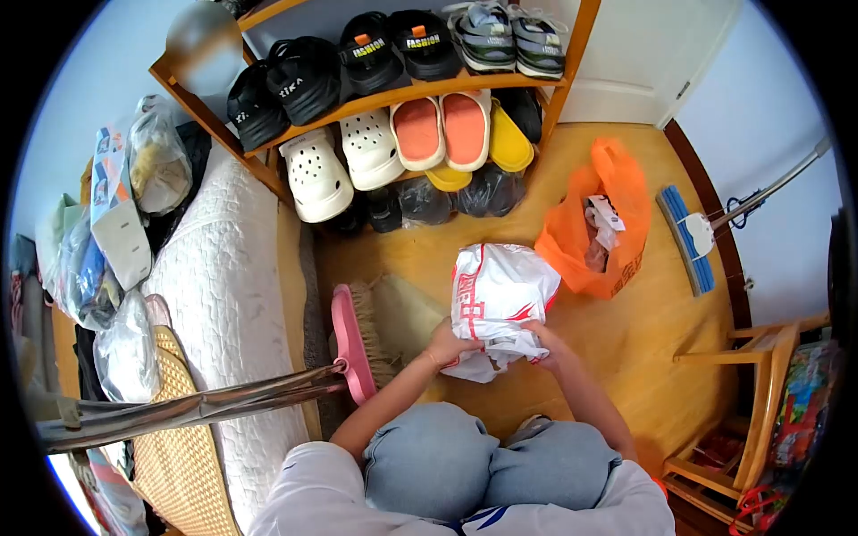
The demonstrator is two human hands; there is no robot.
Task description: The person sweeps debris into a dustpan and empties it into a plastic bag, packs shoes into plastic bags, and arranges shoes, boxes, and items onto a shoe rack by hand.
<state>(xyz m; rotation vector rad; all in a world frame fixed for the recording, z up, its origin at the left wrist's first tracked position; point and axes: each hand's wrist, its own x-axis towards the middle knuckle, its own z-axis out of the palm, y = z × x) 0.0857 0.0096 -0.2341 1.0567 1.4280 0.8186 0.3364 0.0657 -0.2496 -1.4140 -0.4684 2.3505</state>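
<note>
The person's left hand (449, 343) and right hand (547, 347) both grip the open edge of a white plastic bag (502, 290) with red print, fingers closed on the plastic. The bag is in front of the knees, above the wooden floor (590, 375). Just beside it, on the right, an orange bag (597, 223) stands open with light-colored packaging inside. Farther right, a blue mop head (686, 241) is near the wall. Ahead, a wooden shoe rack (384, 100) holds sneakers, clogs and slides.
</note>
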